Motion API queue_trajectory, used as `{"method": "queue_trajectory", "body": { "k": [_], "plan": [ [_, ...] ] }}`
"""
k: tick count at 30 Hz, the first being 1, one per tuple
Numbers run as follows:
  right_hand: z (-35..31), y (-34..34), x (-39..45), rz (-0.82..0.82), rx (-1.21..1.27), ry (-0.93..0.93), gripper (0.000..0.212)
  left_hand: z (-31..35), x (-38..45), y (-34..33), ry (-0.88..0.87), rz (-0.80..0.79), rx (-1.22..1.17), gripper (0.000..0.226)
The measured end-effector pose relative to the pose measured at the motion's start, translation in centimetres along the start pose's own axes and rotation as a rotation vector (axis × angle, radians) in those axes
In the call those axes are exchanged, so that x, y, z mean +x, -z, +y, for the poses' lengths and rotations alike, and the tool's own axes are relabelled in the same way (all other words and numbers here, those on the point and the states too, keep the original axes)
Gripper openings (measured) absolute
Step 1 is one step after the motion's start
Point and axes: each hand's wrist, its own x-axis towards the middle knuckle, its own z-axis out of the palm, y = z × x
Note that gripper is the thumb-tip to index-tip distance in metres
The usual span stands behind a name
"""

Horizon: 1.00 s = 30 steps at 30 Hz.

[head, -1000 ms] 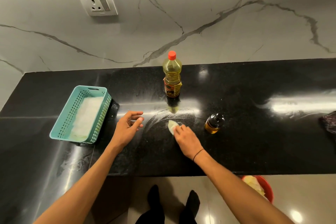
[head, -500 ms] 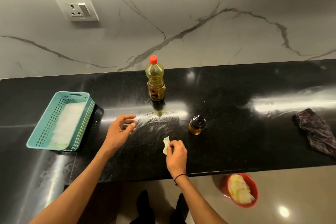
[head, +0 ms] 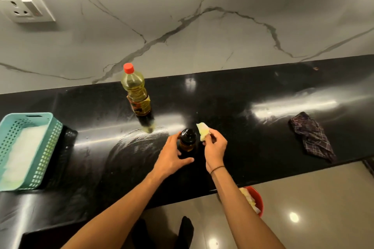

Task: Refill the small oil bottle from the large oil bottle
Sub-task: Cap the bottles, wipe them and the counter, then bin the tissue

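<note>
1. The small amber glass oil bottle with a black cap (head: 187,141) stands upright on the glossy black stone tabletop (head: 253,143), near the middle of its front half.
2. The left hand (head: 172,157) wraps round the small bottle from its 9 o'clock side: the fingers curve behind it and the thumb reaches across below its base, so the grip is grasping the bottle.
3. The right hand (head: 215,148) sits just at the bottle's 3 o'clock, apart from the glass. Its grip is clenched on a folded pale yellow-white wipe (head: 203,131), pinched between thumb and fingertips, with the free end sticking up toward 11 o'clock.
4. A thin dark band circles the right wrist.
5. The large clear plastic oil bottle with a red cap (head: 136,91), holding yellow oil and bearing a dark label, stands at 11 o'clock from the small bottle, well apart from it and nearer the wall.
6. Pale smear marks show on the tabletop between the two bottles.
7. A teal perforated plastic basket (head: 48,147) with white sheets inside lies at 9 o'clock, near the left edge.
8. A crumpled dark checked cloth (head: 311,137) lies at 3 o'clock, well away from the hands.
9. A red bowl (head: 259,200) holding pale scraps sits on the floor below the tabletop's front edge, at 5 o'clock.
10. A white wall socket (head: 26,8) is set in the grey-veined marble wall at upper left.
</note>
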Motion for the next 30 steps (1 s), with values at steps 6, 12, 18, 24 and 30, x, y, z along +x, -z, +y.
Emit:
{"method": "queue_trajectory", "body": {
  "k": [6, 12, 18, 24, 30],
  "plan": [
    [-0.9, -1.5, 2.7, -0.277, -0.101, 0.017, 0.023, -0.7, 3.5, -1.2, -0.006, 0.065, -0.039, 0.081],
    [-0.4, 0.1, 2.2, -0.375, -0.242, 0.103, 0.023, -1.1, 3.6, -1.2, -0.035, 0.100, -0.073, 0.065],
    [-0.8, -0.1, -1.0, -0.230, -0.325, 0.197, 0.017, -0.4, 2.6, -2.2, 0.033, 0.255, -0.093, 0.051],
    [-1.3, -1.4, -1.4, -0.125, -0.269, 0.118, 0.022, -1.7, 2.9, -0.7, -0.007, 0.101, -0.080, 0.089],
    [-1.6, -1.0, -1.6, -0.164, -0.337, 0.210, 0.021, -2.3, 4.2, 0.6, -0.168, -0.027, -0.136, 0.061]
  ]
}}
